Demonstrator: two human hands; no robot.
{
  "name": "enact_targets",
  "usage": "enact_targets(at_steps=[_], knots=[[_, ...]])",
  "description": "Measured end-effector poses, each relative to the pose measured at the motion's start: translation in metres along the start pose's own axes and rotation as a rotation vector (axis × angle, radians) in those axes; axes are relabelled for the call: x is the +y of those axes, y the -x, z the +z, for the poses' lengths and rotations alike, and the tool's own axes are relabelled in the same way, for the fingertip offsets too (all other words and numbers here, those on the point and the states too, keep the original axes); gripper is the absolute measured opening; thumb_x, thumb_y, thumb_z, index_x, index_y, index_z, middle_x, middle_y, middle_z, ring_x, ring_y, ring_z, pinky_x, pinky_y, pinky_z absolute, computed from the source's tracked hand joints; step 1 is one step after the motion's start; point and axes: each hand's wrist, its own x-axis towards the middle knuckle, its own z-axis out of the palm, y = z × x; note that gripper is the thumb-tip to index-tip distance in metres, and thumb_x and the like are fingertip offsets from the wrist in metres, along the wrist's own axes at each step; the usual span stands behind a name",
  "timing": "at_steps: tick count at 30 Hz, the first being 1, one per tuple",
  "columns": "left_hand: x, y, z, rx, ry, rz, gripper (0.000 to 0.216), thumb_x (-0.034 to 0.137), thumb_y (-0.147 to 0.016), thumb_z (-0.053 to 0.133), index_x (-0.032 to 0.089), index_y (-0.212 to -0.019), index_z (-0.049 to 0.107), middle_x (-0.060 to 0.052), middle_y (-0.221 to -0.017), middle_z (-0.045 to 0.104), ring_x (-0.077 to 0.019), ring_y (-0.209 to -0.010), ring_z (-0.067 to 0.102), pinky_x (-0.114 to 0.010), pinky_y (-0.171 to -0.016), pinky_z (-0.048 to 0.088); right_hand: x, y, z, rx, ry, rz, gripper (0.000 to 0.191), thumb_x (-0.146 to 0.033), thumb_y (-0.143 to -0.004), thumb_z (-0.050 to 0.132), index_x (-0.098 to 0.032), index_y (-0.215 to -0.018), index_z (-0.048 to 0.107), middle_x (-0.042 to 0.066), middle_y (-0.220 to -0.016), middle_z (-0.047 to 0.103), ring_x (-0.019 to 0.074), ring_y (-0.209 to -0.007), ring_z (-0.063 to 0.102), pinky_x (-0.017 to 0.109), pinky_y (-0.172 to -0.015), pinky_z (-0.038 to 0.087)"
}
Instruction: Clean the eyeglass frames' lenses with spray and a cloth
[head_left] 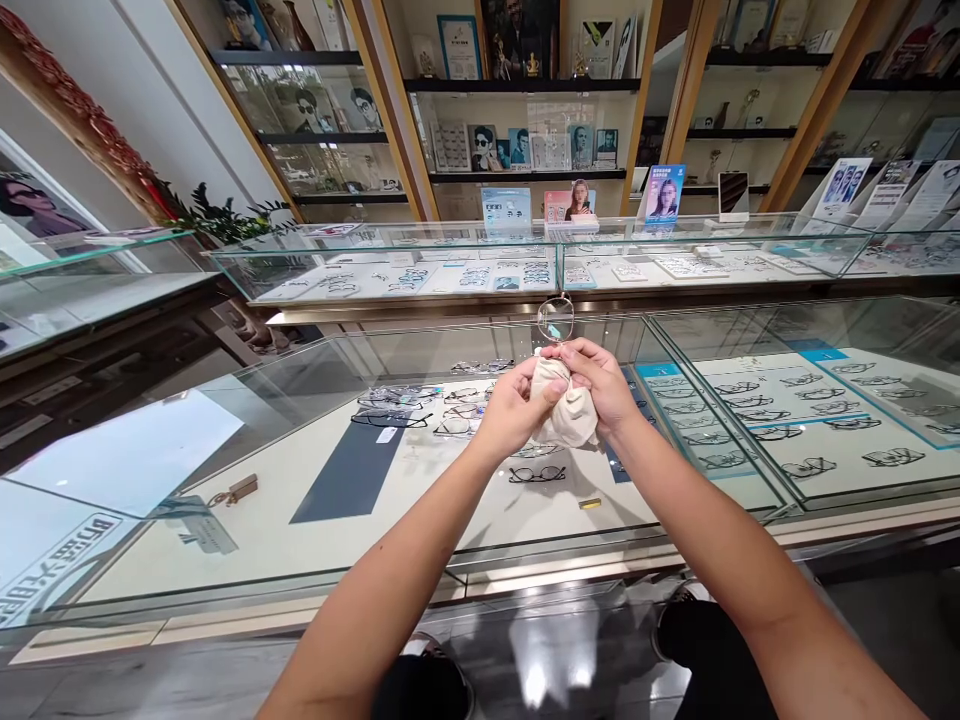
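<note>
Both my hands meet above the glass display case, gathered round a bunched cream cloth. My left hand is closed, its thumb pressed on the front of the cloth. From the right, my right hand pinches at the top of the cloth, close to the lower rim of a pair of thin-framed eyeglasses. One round lens stands upright above my fingertips. The rest of the frame is hidden by the fingers and cloth, so exactly where each finger grips it is unclear.
Under the glass top lie several eyeglasses, a dark blue panel and a small yellow-and-black item. Another glass case runs behind, with standing cards on it. A glass counter stands at left.
</note>
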Motion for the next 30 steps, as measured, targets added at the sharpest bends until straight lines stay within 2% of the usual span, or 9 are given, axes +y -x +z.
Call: enact_targets(at_steps=[3,6,8,13,15,18,25,27,30], knots=[[0.002,0.002,0.003,0.103,-0.033,0.038,0.055,0.062,-0.078,0.094,0.017,-0.105,0.077,-0.002,-0.081,0.073,-0.0172,-0.074,0.065,-0.027,-0.070,0.052,0.002,0.001,0.001,-0.046,0.073,-0.015,0.038,-0.055,-0.070,0.100,-0.025,-0.078,0.078,0.003,-0.095,0.084,0.0187,-0.081,0.071,0.033,-0.081,0.060],[0.002,0.004,0.002,0.200,-0.093,0.105,0.053,0.066,-0.083,0.088,0.018,-0.101,0.079,-0.002,-0.079,0.070,-0.0185,-0.077,0.064,-0.028,-0.073,0.052,0.003,0.001,0.000,-0.094,0.113,-0.030,0.037,-0.057,-0.071,0.100,-0.027,-0.078,0.081,0.003,-0.091,0.083,0.0187,-0.080,0.070,0.034,-0.085,0.060],[0.001,0.003,-0.001,0.203,-0.124,0.122,0.055,0.071,-0.087,0.082,0.018,-0.097,0.080,-0.003,-0.080,0.070,-0.0191,-0.079,0.063,-0.028,-0.074,0.051,0.002,0.001,-0.001,-0.107,0.120,-0.029,0.037,-0.058,-0.070,0.100,-0.027,-0.078,0.082,0.002,-0.089,0.083,0.0188,-0.080,0.071,0.035,-0.087,0.060],[0.001,-0.002,-0.010,0.060,-0.203,0.053,0.067,0.083,-0.088,0.071,0.017,-0.085,0.078,-0.004,-0.079,0.068,-0.0179,-0.075,0.057,-0.028,-0.071,0.047,-0.006,-0.001,-0.006,-0.084,0.149,-0.045,0.038,-0.057,-0.070,0.101,-0.026,-0.080,0.082,0.003,-0.090,0.082,0.0199,-0.086,0.073,0.035,-0.087,0.060],[0.003,-0.003,-0.012,0.049,-0.218,0.047,0.069,0.085,-0.087,0.070,0.017,-0.086,0.078,-0.004,-0.080,0.070,-0.0189,-0.077,0.058,-0.029,-0.074,0.048,-0.010,-0.001,-0.007,-0.090,0.148,-0.057,0.036,-0.056,-0.072,0.101,-0.025,-0.081,0.082,0.003,-0.091,0.082,0.0197,-0.089,0.073,0.034,-0.087,0.060],[0.006,-0.003,-0.012,0.078,-0.211,0.064,0.069,0.086,-0.084,0.073,0.017,-0.084,0.078,-0.005,-0.085,0.072,-0.0207,-0.082,0.061,-0.030,-0.078,0.050,-0.014,0.000,-0.007,-0.108,0.146,-0.060,0.038,-0.056,-0.072,0.100,-0.025,-0.080,0.081,0.003,-0.092,0.081,0.0201,-0.091,0.072,0.034,-0.088,0.059],[0.008,-0.004,-0.014,0.192,-0.165,0.098,0.063,0.079,-0.081,0.082,0.017,-0.074,0.072,0.000,-0.070,0.059,-0.0140,-0.067,0.048,-0.026,-0.063,0.040,-0.019,0.000,-0.012,-0.144,0.191,-0.077,0.035,-0.057,-0.077,0.096,-0.026,-0.084,0.081,0.004,-0.096,0.078,0.0204,-0.092,0.069,0.034,-0.089,0.056],[0.009,-0.005,-0.017,0.241,-0.132,0.103,0.063,0.078,-0.080,0.084,0.017,-0.072,0.072,0.000,-0.068,0.058,-0.0132,-0.066,0.047,-0.026,-0.062,0.039,-0.019,0.000,-0.015,-0.198,0.235,-0.106,0.031,-0.054,-0.083,0.093,-0.026,-0.082,0.080,0.003,-0.093,0.075,0.0205,-0.093,0.067,0.033,-0.089,0.054],[0.010,-0.007,-0.022,0.291,-0.069,0.062,0.064,0.079,-0.074,0.087,0.016,-0.076,0.076,-0.001,-0.071,0.065,-0.0147,-0.067,0.054,-0.027,-0.063,0.044,-0.019,-0.002,-0.018,-0.299,0.317,-0.107,0.027,-0.049,-0.087,0.090,-0.025,-0.080,0.080,0.002,-0.088,0.071,0.0193,-0.088,0.063,0.032,-0.083,0.050]])
